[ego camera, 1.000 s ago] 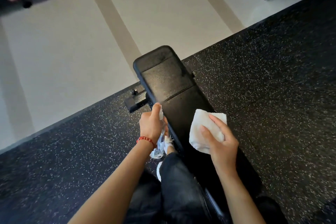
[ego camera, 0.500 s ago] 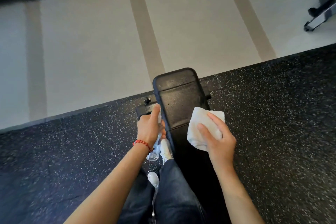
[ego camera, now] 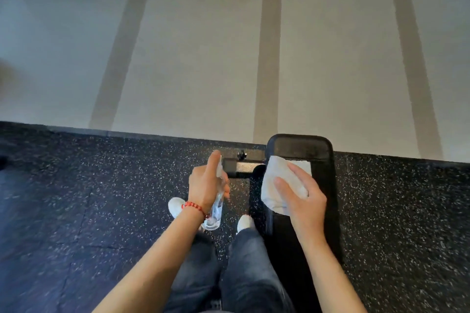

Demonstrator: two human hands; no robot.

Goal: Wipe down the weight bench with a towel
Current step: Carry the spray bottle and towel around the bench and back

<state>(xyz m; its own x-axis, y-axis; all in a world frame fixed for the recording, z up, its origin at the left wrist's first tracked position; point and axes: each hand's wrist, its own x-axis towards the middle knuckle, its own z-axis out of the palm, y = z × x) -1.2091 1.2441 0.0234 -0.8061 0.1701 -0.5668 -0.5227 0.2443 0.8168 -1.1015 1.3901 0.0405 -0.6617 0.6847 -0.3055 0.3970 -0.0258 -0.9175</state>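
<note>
The right hand [ego camera: 304, 201] pressed a folded white cloth towel [ego camera: 277, 185] flat on the black padded weight bench [ego camera: 323, 155], apparently to wipe it, while the left hand [ego camera: 207, 185] gripped a clear plastic spray bottle [ego camera: 216, 208] aside.

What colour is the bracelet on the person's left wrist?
Red beads; the bracelet shows in the head view.

R hand [ego camera: 304, 198] on towel [ego camera: 281, 183], bench [ego camera: 323, 150]
</note>
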